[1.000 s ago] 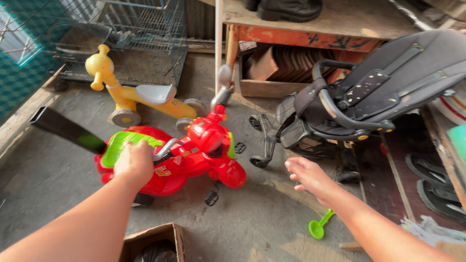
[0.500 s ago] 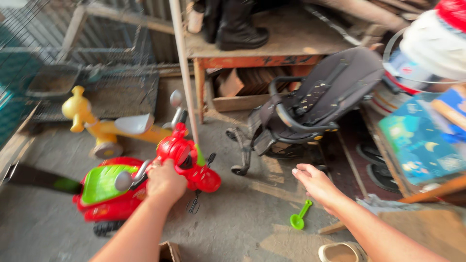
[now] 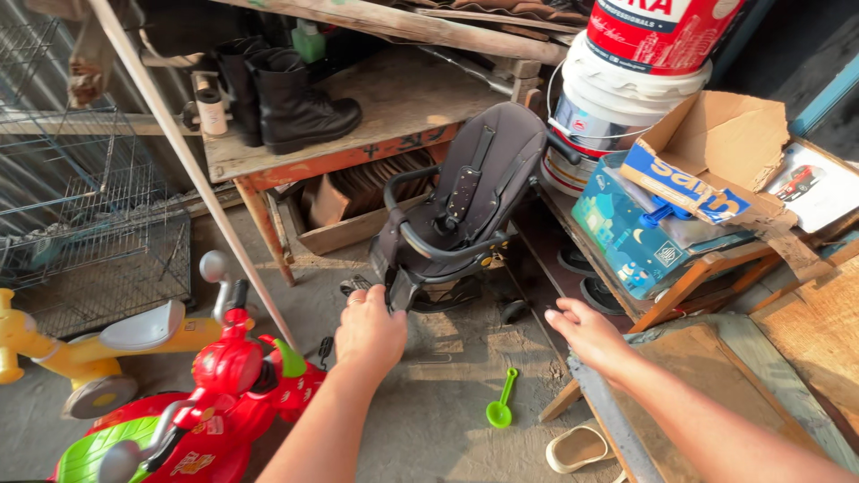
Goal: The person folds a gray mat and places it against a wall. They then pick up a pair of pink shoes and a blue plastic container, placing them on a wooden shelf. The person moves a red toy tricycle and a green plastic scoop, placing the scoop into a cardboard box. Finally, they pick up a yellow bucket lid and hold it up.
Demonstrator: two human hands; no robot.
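The left hand (image 3: 369, 333) has let go of the red ride-on toy (image 3: 215, 402) and now reaches, empty, toward the dark stroller seat (image 3: 465, 201). The right hand (image 3: 589, 335) is open and holds nothing.

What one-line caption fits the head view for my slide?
Both bare hands, left hand and right hand, reach toward a dark stroller seat beside a red ride-on toy.

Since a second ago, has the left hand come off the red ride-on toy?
Yes. The left hand is off the red ride-on toy, now up and right of it, reaching toward the dark stroller seat.
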